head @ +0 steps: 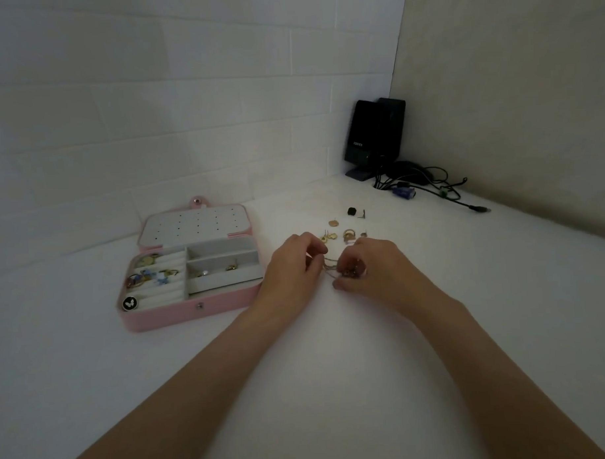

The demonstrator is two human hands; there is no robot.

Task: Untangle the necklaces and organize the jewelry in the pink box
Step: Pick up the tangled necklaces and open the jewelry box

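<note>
Both hands work low over the white bench [334, 382], close together, just right of the pink box [180, 314].

Left hand [290, 264]: fingers curled, thumb and forefinger pinching a thin gold strand of the tangled necklaces [331, 267]. Right hand [367, 266]: fingertips bunched, pinching the knotted clump with small reddish bits in it. The strands span the short gap between the 2 hands; likely held this way to pull the knot taut and pick it apart. How many chains are in it, cannot tell.

Necklaces sit directly between and under the fingertips, touching both hands, near the box's right edge but apart from it.

Box lies open, lid [194, 224] tipped back against the wall, so compartments face up for loading. Rings and charms already sit in the left slots; a few pieces in the right tray.

Loose earrings and pendants [342, 229] lie scattered just beyond the hands, not yet sorted.
</note>
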